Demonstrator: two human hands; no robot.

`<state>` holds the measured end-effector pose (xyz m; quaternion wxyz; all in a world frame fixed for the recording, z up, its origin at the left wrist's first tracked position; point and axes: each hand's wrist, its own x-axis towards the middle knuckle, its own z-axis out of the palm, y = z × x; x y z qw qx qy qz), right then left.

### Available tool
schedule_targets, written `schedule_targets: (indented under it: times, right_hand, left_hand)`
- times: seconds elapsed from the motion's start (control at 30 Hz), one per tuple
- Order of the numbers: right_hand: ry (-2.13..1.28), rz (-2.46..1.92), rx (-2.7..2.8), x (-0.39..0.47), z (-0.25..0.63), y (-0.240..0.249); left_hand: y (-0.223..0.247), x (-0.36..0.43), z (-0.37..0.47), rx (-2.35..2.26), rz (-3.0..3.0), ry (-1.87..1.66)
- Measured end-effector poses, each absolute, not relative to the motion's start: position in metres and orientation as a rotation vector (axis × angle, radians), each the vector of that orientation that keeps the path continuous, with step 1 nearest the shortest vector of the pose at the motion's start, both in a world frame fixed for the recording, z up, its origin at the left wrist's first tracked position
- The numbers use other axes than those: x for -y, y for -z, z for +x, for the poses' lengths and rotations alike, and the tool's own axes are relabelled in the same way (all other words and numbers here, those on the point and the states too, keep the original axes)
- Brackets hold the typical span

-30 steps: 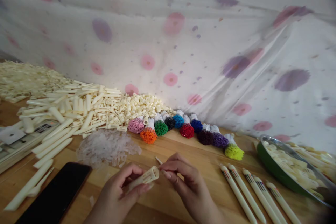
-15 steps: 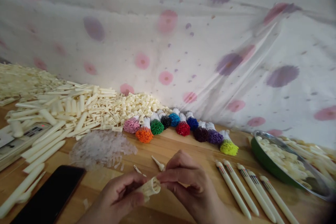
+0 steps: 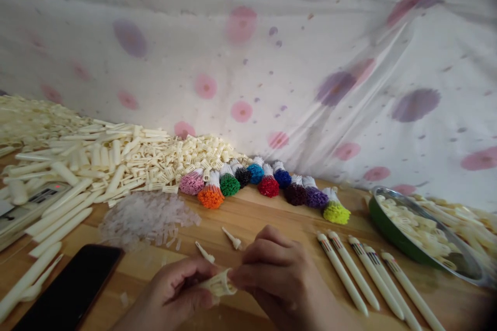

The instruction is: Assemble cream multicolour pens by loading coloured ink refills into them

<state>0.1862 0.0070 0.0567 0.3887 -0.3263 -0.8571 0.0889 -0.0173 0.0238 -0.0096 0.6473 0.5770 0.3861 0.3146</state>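
Since a second ago my hands came closer together and lower toward the near edge of the table (image 3: 272,212), and my right hand (image 3: 277,274) now covers the open end of the cream pen barrel (image 3: 219,285), where before a gap was between them. In the head view, my left hand (image 3: 182,292) is closed around the barrel and holds it almost level, just above the near edge. The fingers of my right hand are pinched at its slotted mouth; if a small part is between them, I cannot tell. To do this step well, I think I must keep the barrel quiet in the left hand, turn it so one slot faces my fingertips, and push straight, not sideways. Two small cream pieces (image 3: 232,238) lie just beyond my hands, the colored refill bundles (image 3: 267,186) are near the far edge, and finished pens (image 3: 365,279) lie at my right.
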Motion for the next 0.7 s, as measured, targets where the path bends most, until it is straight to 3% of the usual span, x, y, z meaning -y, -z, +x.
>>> schedule_targets:
  times: [0.7]
  right_hand:
    - [-0.3,-0.842,2.211,-0.006,0.185,-0.061]
  left_hand:
    - [-0.006,-0.024,-0.018,-0.899,1.507,-0.647]
